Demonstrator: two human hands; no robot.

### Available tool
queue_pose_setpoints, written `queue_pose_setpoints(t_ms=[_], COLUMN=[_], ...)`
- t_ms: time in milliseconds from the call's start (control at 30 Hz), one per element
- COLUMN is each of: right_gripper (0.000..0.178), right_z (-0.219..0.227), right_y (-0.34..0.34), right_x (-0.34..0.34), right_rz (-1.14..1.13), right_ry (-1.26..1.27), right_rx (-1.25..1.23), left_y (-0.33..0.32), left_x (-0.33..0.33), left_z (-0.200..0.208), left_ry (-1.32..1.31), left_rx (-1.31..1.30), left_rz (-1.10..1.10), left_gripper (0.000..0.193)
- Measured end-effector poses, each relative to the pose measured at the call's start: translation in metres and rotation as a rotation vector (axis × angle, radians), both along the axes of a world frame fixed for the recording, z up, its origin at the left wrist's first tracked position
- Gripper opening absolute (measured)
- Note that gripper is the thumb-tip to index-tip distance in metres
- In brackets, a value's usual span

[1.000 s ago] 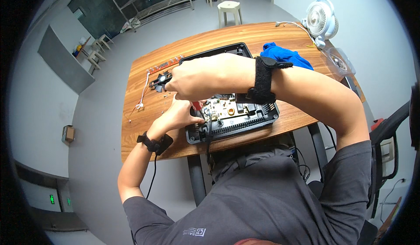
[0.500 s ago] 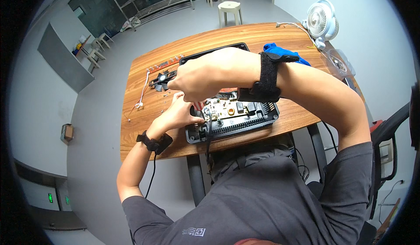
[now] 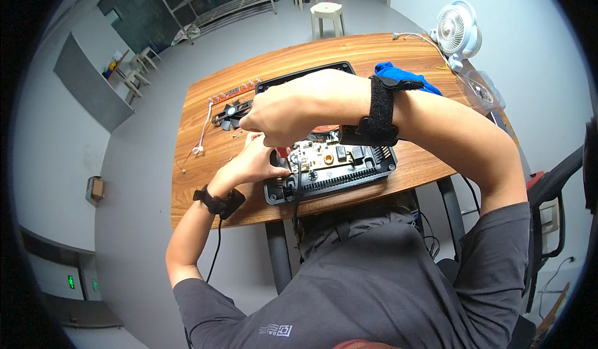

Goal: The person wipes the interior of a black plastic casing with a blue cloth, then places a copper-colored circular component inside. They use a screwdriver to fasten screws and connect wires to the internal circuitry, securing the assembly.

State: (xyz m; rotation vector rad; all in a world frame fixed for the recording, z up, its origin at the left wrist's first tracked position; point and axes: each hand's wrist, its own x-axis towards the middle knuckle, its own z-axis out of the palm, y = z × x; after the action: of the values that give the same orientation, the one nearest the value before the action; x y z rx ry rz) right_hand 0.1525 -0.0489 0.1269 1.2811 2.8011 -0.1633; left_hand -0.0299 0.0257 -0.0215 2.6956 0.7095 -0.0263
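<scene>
An opened black appliance casing (image 3: 336, 186) lies at the table's near edge, holding a pale circuit board (image 3: 317, 154) and part of a copper-red coil (image 3: 325, 128). My left hand (image 3: 252, 162) grips its left end, thumb on the near side and fingers farther back. Above that end my right hand (image 3: 280, 109) is closed in a fist, the forearm crossing over the casing. Below the fist shows the red handle of what looks like a screwdriver (image 3: 283, 152); its tip is hidden. A black cord (image 3: 298, 190) runs out over the casing's front.
A small black fan (image 3: 233, 112), loose screws (image 3: 237, 136), an orange circuit strip (image 3: 235, 92) and a white cable (image 3: 204, 131) lie left. Behind my right arm are another black casing part (image 3: 305, 72) and blue cloth (image 3: 405, 78). A white fan (image 3: 458, 28) stands far right.
The red handle under my right fist has turned: its pale stripes no longer show. My right hand has shifted very slightly; my left hand keeps its place.
</scene>
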Motion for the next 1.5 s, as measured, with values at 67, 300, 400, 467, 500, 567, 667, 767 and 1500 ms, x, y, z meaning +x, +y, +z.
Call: queue_pose_setpoints(t_ms=[67,300,400,467,500,567,667,767,1500], right_gripper=[0.030,0.041,0.035,0.034,0.034,0.033,0.033,0.026,0.035], right_z=[-0.003,-0.002,-0.001,-0.006,-0.006,-0.002,-0.006,-0.003,0.011], right_y=[0.003,-0.002,-0.003,0.007,0.010,0.012,0.016,0.007,-0.002], right_x=[-0.001,-0.006,0.000,0.003,0.005,0.007,0.006,-0.004,-0.006], right_rz=[0.021,-0.105,-0.063,0.047,0.082,0.096,-0.031,-0.033,-0.136], right_ry=[0.003,-0.056,-0.040,-0.021,-0.018,-0.047,-0.023,-0.063,-0.174], right_rx=[0.002,-0.014,-0.038,-0.025,-0.038,-0.065,-0.158,-0.117,-0.137], left_y=[0.002,0.007,0.004,0.004,0.007,0.010,0.007,-0.004,0.005], left_x=[-0.003,-0.002,-0.004,-0.007,-0.005,-0.001,0.007,0.006,-0.003], left_z=[-0.005,-0.012,-0.009,-0.008,-0.012,-0.013,-0.009,0.006,-0.009], left_ry=[-0.015,-0.061,-0.040,-0.044,-0.063,-0.084,-0.057,0.045,-0.144], left_rx=[-0.019,-0.070,0.044,0.076,0.052,0.041,0.048,-0.057,-0.037], left_rz=[-0.001,-0.003,-0.045,-0.058,-0.065,-0.074,-0.050,0.069,-0.047], left_gripper=[0.070,0.060,0.063,0.066,0.067,0.069,0.071,0.068,0.057])
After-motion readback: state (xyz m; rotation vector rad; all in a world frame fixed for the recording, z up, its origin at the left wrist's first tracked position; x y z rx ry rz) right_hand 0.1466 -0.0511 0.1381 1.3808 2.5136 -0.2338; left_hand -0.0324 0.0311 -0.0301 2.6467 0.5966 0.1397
